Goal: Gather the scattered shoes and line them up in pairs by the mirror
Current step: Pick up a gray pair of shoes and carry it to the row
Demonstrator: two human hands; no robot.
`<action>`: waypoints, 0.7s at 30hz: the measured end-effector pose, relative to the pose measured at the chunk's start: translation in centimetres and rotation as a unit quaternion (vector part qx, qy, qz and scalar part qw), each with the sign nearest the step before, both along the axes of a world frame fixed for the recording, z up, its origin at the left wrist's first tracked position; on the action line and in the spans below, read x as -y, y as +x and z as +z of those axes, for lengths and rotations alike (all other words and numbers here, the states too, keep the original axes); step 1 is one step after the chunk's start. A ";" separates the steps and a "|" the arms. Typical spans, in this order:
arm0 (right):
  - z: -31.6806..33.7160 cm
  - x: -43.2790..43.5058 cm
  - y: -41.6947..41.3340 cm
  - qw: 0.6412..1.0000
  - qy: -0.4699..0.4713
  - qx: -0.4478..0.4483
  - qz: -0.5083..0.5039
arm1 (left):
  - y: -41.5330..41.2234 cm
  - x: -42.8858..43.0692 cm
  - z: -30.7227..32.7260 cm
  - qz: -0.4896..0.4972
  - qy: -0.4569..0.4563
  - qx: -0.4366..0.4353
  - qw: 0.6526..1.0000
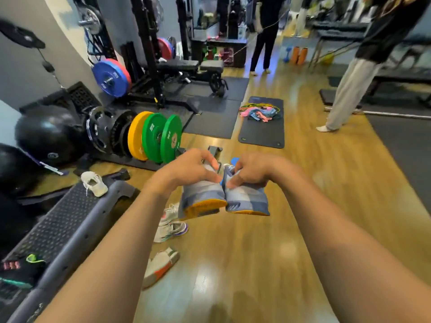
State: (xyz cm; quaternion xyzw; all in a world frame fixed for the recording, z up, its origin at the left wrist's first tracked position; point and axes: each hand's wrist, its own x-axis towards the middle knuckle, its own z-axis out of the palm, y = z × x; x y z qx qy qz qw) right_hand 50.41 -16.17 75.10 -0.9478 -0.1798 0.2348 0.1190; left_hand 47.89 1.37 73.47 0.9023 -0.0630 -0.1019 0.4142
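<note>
I hold a pair of grey-blue sneakers with orange soles in the air, heels toward me. My left hand grips the left sneaker and my right hand grips the right sneaker, the two side by side and touching. Below them on the wooden floor lie a white sneaker with purple trim and a white and red sneaker. A white sneaker rests on the dark bench at the left. A black sneaker with neon green marks sits at the bench's near end.
Green and yellow weight plates stand in a rack at the left, beside black exercise balls. A grey mat with coloured bands lies ahead. Two people stand farther off: one in light trousers, one in dark trousers.
</note>
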 end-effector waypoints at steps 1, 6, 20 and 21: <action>0.4 0.7 0.2 1.000 0.016 -0.003 -0.027 | 0.7 0.6 0.5 -0.003 -0.006 0.003 1.000; 1.1 7.2 1.3 0.928 0.238 -0.020 -0.287 | 5.3 3.1 1.9 0.115 -0.204 -0.003 0.972; 1.1 24.6 8.9 0.794 0.371 0.048 -0.479 | 17.4 21.6 3.9 -0.048 -0.177 0.088 0.979; 1.4 25.6 9.6 0.825 0.337 0.067 -0.449 | 18.0 23.4 4.2 -0.107 -0.118 0.115 0.980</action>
